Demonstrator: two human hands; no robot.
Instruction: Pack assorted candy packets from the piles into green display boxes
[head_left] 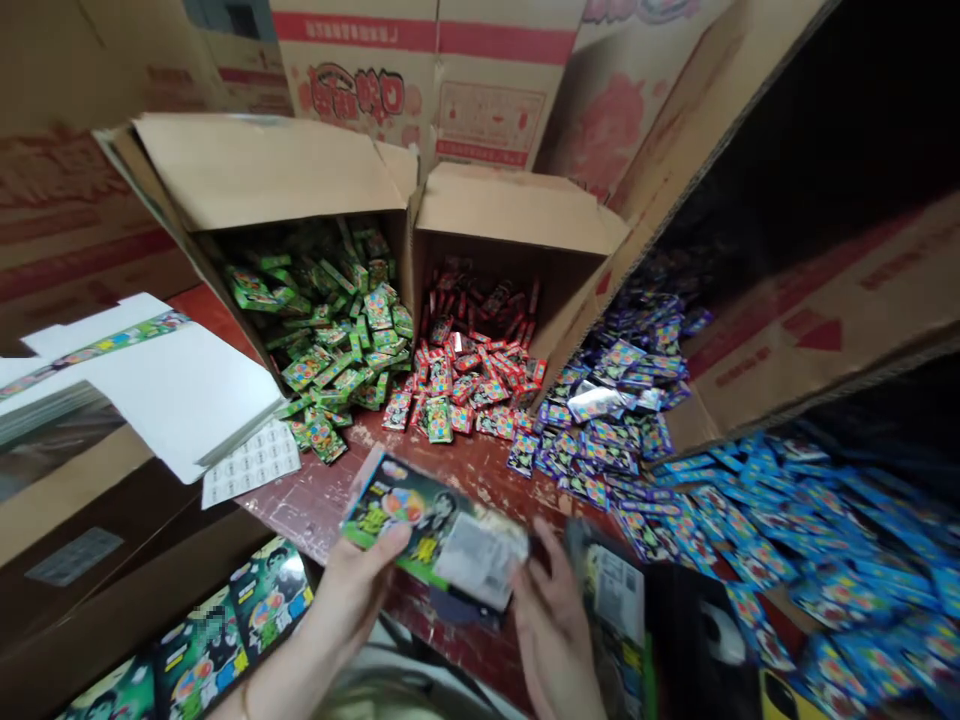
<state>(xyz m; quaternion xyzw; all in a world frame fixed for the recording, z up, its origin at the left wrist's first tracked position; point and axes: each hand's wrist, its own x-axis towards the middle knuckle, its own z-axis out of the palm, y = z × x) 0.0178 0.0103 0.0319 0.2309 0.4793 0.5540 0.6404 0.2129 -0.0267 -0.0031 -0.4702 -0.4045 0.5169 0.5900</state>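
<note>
A dark green-and-black printed box (431, 525), with a pale label-like panel on its right half, is held tilted above the red-brown table (300, 510). My left hand (360, 580) is closed around its left end, thumb across the front. At the box's right end is my right hand (551, 620), closed on the edge, its fingers partly blurred. Beside that hand, a similar box (619, 610) stands near the table edge. Small green packets (352, 340), red packets (465, 380) and purple packets (600, 430) spill from cartons beyond the held box.
Open cartons (277, 175) line the back. Blue packets (780, 520) heap up at right. White flat sheets (180, 390) and a sticker sheet (253, 462) lie left. Below, a brown carton (60, 640) borders several printed boxes (199, 660). A black object (697, 640) stands right.
</note>
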